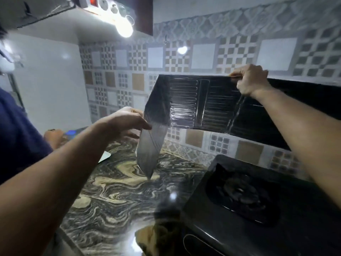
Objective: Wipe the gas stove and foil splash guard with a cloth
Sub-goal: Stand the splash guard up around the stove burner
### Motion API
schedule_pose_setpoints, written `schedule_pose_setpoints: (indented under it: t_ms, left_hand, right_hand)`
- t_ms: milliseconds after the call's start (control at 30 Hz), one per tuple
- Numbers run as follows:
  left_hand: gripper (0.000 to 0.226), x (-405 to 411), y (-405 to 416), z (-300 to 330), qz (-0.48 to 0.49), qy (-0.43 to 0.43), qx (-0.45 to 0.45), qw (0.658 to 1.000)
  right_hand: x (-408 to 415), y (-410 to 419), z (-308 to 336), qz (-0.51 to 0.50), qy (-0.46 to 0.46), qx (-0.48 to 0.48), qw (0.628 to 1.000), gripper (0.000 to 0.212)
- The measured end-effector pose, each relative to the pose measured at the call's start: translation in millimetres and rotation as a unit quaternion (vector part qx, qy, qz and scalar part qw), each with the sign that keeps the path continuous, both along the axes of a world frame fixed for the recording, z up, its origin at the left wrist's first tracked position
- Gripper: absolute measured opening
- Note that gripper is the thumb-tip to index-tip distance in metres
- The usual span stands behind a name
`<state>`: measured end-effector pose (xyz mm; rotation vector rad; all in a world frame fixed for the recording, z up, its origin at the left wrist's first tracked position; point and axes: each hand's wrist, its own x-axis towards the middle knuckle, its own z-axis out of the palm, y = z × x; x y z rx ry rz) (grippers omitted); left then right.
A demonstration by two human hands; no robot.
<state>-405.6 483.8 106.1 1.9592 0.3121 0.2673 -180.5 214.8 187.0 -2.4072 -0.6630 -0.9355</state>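
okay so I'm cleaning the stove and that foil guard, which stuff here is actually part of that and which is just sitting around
Part of the job:
foil splash guard, held up by left hand and right hand
gas stove
cloth by the stove's front corner

Just sitting around:
power strip overhead
light bulb
white item on the countertop

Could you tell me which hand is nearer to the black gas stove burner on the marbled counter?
Right. The right hand grips the foil splash guard's top edge above the black gas stove burner; the left hand holds its far-left panel.

Foil splash guard [206,106] aloft between both hands
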Motion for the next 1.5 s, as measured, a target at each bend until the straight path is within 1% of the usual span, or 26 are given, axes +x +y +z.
schedule_pose_setpoints:
  t_ms: [133, 267, 367, 433, 500, 600, 633, 733, 1033, 1200, 1300, 1367, 1433, 1500]
  left_hand:
    - [0.024, 43, -38, -8, -0.022, 0.003, 0.002, 1.0]
    - [0.029, 82, -72, -18, -0.045, 0.003, 0.004, 0.999]
    - [0.015, 107, -97, -26, -0.066, 0.009, 0.005, 0.998]
    - [0.017, 123, -110, -32, -0.066, 0.014, -0.001, 0.998]
    - [0.014, 133, -122, -37, -0.066, 0.02, 0.015, 0.997]
    - [0.04, 145, -138, -42, -0.079, 0.028, 0.034, 0.996]
    - [0.039, 150, -143, -44, -0.086, 0.031, 0.04, 0.995]
    - [0.02, 166, -152, -49, -0.091, 0.037, 0.049, 0.994]
    - [0.03, 204, -169, -61, -0.088, 0.08, 0.077, 0.99]
    - [0.031, 210, -176, -66, -0.101, 0.084, 0.06, 0.99]
    - [0.024, 212, -178, -69, -0.098, 0.076, 0.054, 0.991]
    - [0.02, 214, -179, -70, -0.077, 0.07, 0.04, 0.994]
    - [0.02, 214, -179, -71, -0.047, 0.059, 0.017, 0.997]
    - [0.016, 213, -175, -74, -0.024, 0.055, -0.027, 0.998]
  right_hand:
    - [21, -45, -5, -0.023, -0.017, 0.006, 1.0, 0.039]
    - [44, -86, -16, -0.043, -0.021, 0.002, 0.999, 0.039]
    - [63, -112, -30, -0.06, -0.018, -0.001, 0.998, 0.036]
    - [75, -127, -42, -0.064, -0.011, 0.005, 0.998, 0.035]
    - [86, -138, -53, -0.063, 0.001, 0.017, 0.998, 0.032]
    - [99, -151, -69, -0.063, -0.003, 0.017, 0.998, 0.025]
    - [103, -156, -75, -0.062, -0.004, 0.016, 0.998, 0.024]
    - [116, -166, -90, -0.058, -0.004, 0.008, 0.998, 0.023]
    - [148, -191, -133, -0.057, 0.053, 0.035, 0.996, 0.022]
    - [155, -195, -148, -0.069, 0.07, 0.03, 0.995, 0.023]
    - [157, -197, -152, -0.076, 0.07, 0.026, 0.994, 0.023]
    - [159, -200, -153, -0.075, 0.07, 0.031, 0.994, 0.025]
    - [159, -203, -152, -0.076, 0.071, 0.038, 0.994, 0.025]
    - [159, -206, -152, -0.084, 0.069, 0.04, 0.993, 0.025]
